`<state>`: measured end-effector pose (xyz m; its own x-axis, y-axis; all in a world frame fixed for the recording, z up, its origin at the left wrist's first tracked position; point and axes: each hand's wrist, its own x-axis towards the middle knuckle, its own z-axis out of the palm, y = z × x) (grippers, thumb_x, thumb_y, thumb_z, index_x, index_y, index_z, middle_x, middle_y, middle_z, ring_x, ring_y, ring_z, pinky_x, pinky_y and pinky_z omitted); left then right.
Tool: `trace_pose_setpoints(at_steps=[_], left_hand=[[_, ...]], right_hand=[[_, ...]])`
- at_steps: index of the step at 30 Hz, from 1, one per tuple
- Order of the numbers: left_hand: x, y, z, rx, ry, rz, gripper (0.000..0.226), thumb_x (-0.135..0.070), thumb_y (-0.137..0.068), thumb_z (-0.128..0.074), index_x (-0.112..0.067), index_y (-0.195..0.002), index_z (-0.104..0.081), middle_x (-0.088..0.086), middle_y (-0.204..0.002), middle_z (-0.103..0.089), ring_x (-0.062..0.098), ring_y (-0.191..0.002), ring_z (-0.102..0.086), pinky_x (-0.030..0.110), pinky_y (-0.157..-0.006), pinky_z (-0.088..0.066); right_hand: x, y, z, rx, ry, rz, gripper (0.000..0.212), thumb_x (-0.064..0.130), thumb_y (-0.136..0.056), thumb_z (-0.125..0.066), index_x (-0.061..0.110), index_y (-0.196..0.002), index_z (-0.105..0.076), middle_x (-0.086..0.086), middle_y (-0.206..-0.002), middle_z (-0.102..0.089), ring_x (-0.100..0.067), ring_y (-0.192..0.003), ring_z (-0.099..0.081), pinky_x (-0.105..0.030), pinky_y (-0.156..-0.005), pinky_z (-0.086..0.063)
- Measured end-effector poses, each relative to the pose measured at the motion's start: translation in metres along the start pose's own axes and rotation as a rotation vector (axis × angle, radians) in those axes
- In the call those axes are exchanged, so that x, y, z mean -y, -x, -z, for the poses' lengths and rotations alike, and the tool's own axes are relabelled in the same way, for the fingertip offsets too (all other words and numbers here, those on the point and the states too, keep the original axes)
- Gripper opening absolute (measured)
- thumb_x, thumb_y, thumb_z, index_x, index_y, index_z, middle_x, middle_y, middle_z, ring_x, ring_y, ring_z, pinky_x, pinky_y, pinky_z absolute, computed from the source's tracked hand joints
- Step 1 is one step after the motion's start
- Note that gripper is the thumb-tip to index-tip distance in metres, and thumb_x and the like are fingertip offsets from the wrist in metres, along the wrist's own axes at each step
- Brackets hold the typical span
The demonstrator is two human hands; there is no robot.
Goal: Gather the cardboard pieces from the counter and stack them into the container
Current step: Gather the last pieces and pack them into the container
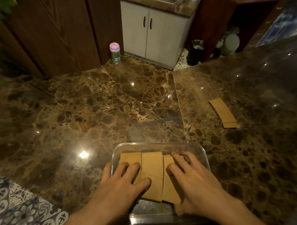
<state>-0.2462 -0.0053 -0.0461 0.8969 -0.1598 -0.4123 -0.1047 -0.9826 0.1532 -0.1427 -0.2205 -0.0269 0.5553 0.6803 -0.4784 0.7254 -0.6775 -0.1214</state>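
Left hand [120,185], right hand [197,181] — fingers [134,168] flat on cardboard pieces [152,164] in container [159,144] — loose stack [222,113] apart.

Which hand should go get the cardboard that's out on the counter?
Probably the right hand: the loose cardboard pieces lie on the counter on its side of the clear container. The left hand would have to reach across the container.

Both hands press flat on cardboard pieces [151,175] lying side by side in the clear container [159,145]: left hand [122,182] fingers on the left pieces, right hand [192,181] fingers on the right one. More cardboard [223,112] lies well beyond the right fingertips.
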Motion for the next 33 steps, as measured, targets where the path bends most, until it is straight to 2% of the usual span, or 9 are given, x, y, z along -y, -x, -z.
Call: trace_pose_setpoints(at_steps=[3, 8, 12, 17, 19, 23, 26, 30, 33], left_hand=[[-0.005, 0.001, -0.001, -0.088, 0.000, -0.012, 0.068, -0.050, -0.042, -0.092, -0.043, -0.103, -0.061, 0.004, -0.110, -0.070, 0.029, -0.096, -0.073, 0.070, -0.082, -0.046], [-0.008, 0.002, -0.004, -0.177, -0.053, -0.009, 0.040, -0.046, -0.065, -0.067, -0.039, -0.105, -0.061, 0.008, -0.107, -0.070, 0.032, -0.094, -0.072, 0.077, -0.100, -0.021], [-0.006, 0.000, 0.011, -0.033, -0.081, -0.022, 0.063, -0.059, -0.049, -0.083, -0.040, -0.104, -0.061, 0.004, -0.103, -0.068, 0.031, -0.088, -0.071, 0.078, -0.098, -0.020], [-0.015, -0.017, 0.058, 0.133, -0.201, -0.039, 0.074, -0.085, -0.081, -0.038, -0.039, -0.139, -0.036, 0.007, -0.140, -0.043, 0.032, -0.139, -0.032, 0.071, -0.112, 0.018], [-0.017, -0.029, 0.074, 0.109, -0.124, -0.057, 0.074, -0.087, -0.082, -0.029, -0.038, -0.137, -0.040, 0.003, -0.136, -0.050, 0.027, -0.137, -0.038, 0.066, -0.117, 0.011], [-0.014, -0.048, 0.099, -0.142, 0.112, -0.092, 0.053, -0.083, -0.086, -0.029, -0.045, -0.119, -0.046, -0.020, -0.110, -0.058, 0.006, -0.111, -0.056, 0.049, -0.115, -0.024], [-0.016, -0.063, 0.110, -0.312, 0.193, -0.146, 0.052, -0.083, -0.084, -0.030, -0.045, -0.112, -0.052, -0.025, -0.102, -0.060, -0.005, -0.099, -0.056, 0.037, -0.098, -0.042], [-0.027, -0.090, 0.123, -0.308, 0.364, -0.213, 0.049, -0.078, -0.086, -0.044, -0.046, -0.122, -0.053, -0.027, -0.105, -0.063, -0.009, -0.096, -0.058, 0.031, -0.090, -0.053], [-0.037, -0.106, 0.128, -0.267, 0.429, -0.245, 0.051, -0.074, -0.086, -0.052, -0.048, -0.130, -0.050, -0.025, -0.109, -0.065, -0.008, -0.100, -0.060, 0.027, -0.089, -0.055]], right_hand=[[-0.003, 0.006, -0.005, -0.065, -0.042, 0.008, 0.082, 0.051, -0.081, -0.074, 0.030, -0.147, -0.029, 0.001, -0.169, 0.010, -0.035, -0.156, 0.002, -0.044, -0.119, -0.040], [-0.005, 0.004, -0.010, -0.103, -0.079, 0.027, 0.083, 0.050, -0.086, -0.071, 0.030, -0.153, -0.026, 0.004, -0.163, -0.016, -0.024, -0.147, -0.026, -0.039, -0.117, -0.042], [-0.005, 0.004, -0.002, -0.070, -0.078, 0.032, 0.090, 0.063, -0.082, -0.070, 0.029, -0.155, -0.029, 0.006, -0.166, -0.020, -0.023, -0.147, -0.028, -0.038, -0.120, -0.037], [-0.003, 0.003, 0.025, -0.051, -0.099, 0.052, 0.083, 0.083, -0.073, -0.065, 0.030, -0.136, -0.057, 0.007, -0.147, -0.053, -0.018, -0.133, -0.047, -0.041, -0.111, -0.046], [-0.009, 0.002, 0.036, -0.119, -0.270, 0.018, 0.067, 0.083, -0.075, -0.063, 0.034, -0.120, -0.066, 0.014, -0.121, -0.068, -0.007, -0.111, -0.062, -0.032, -0.094, -0.057], [-0.062, -0.013, 0.052, -0.550, -0.697, -0.256, 0.028, 0.059, -0.087, -0.072, 0.032, -0.093, -0.074, 0.011, -0.083, -0.075, 0.001, -0.076, -0.071, -0.023, -0.071, -0.060], [-0.140, -0.048, 0.054, -0.749, -0.635, -0.553, 0.034, 0.050, -0.085, -0.080, 0.024, -0.107, -0.076, 0.001, -0.103, -0.079, -0.015, -0.096, -0.074, -0.034, -0.087, -0.059], [-0.218, -0.084, 0.048, -0.560, -0.518, -0.811, 0.074, 0.055, -0.080, -0.082, 0.015, -0.137, -0.057, -0.014, -0.132, -0.070, -0.034, -0.121, -0.065, -0.042, -0.098, -0.055], [-0.239, -0.100, 0.038, -0.471, -0.527, -0.876, 0.078, 0.058, -0.079, -0.080, 0.016, -0.138, -0.053, -0.016, -0.133, -0.067, -0.037, -0.124, -0.062, -0.043, -0.098, -0.054]])
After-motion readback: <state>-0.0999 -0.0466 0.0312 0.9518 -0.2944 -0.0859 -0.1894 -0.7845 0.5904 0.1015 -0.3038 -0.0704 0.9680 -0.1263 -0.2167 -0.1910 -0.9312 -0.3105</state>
